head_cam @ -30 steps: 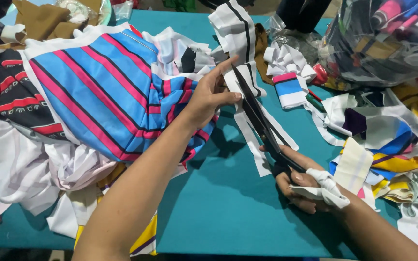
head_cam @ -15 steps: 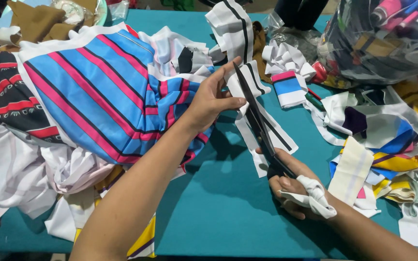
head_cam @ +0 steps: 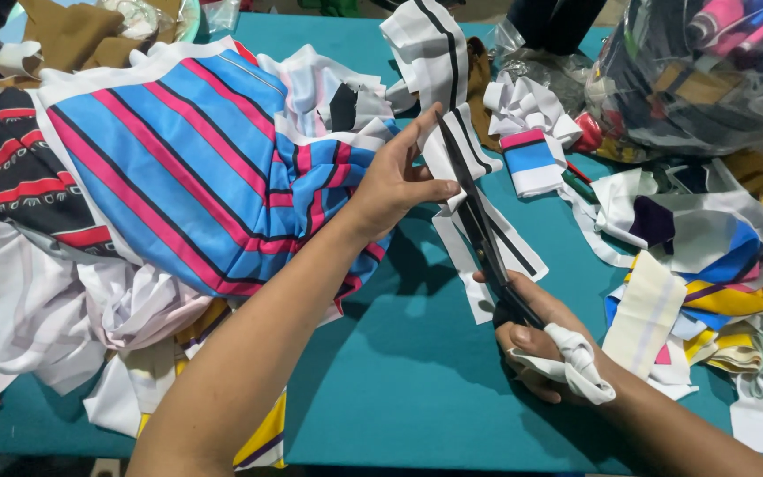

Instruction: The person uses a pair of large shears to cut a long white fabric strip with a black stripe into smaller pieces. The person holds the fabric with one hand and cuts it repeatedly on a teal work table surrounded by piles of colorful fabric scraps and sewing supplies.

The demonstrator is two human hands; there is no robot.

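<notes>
Scissors [head_cam: 480, 231] — gripped in right hand [head_cam: 540, 344], blades on white black-striped strip [head_cam: 452, 141]; left hand [head_cam: 395, 181] pinches strip taut for cutting — teal surface [head_cam: 399, 371].

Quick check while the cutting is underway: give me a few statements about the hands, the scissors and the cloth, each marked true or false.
1. The right hand holds the scissors. True.
2. The left hand rests flat on the bare table. False: it is raised and pinches the white strip with black stripes beside the blades.
3. The table has a teal top. True.
4. The big cloth under the left forearm is plain yellow. False: the striped cloth is blue with pink and black stripes.
5. White cloth is wrapped round the right hand. True.
</notes>
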